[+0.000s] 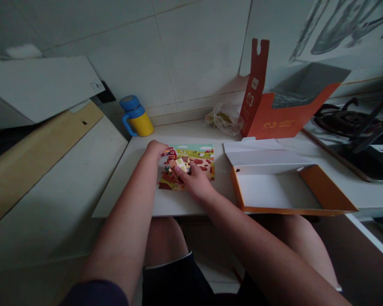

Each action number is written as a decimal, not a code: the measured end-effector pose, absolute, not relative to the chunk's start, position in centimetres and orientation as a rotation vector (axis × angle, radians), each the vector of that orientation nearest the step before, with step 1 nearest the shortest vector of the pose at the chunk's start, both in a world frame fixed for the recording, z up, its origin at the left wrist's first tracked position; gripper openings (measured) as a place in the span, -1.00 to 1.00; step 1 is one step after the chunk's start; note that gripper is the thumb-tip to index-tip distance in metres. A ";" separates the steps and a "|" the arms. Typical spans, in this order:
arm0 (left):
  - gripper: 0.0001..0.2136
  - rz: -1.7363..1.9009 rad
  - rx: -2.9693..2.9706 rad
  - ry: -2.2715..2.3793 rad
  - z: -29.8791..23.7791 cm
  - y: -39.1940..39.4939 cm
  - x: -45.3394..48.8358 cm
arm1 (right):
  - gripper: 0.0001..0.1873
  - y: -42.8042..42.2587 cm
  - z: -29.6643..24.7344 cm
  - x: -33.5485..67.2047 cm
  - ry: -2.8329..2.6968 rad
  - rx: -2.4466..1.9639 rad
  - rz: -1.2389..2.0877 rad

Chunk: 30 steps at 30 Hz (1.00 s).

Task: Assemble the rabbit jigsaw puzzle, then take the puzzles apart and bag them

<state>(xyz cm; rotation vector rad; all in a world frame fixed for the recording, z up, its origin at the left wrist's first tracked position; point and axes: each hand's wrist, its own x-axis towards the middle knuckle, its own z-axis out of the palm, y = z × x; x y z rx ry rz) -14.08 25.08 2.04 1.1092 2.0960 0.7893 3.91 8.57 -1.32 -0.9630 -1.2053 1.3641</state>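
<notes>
A colourful puzzle board point(199, 155) with a farm picture lies on the white counter point(140, 170), with a small heap of loose puzzle pieces point(178, 163) on its left half. My left hand point(155, 149) rests curled at the board's upper left corner, its fingers bent down and hidden. My right hand point(194, 180) lies over the board's lower part, its fingertips pinched on a pale puzzle piece point(181, 165) in the heap.
An open orange box point(325, 191) with a white inside lies to the right. Its upright orange lid point(274, 114) stands behind. A blue and yellow mug point(137, 117) and a crumpled plastic bag point(225, 117) sit by the wall. A gas hob point(354, 123) is far right.
</notes>
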 end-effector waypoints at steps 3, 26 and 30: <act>-0.65 0.694 1.052 2.128 2.1 25.2 -14.2 | -0.47 8.5 -1.2 3.9 -1.212 -0.970 1.362; -0.78 0.986 1.046 1.783 3.8 22.6 -12.7 | -0.47 8.7 -1.5 3.8 -1.193 -0.973 1.368; -0.71 1.009 1.066 1.720 3.7 22.2 -12.7 | -0.46 8.7 -1.3 3.8 -1.214 -0.970 1.357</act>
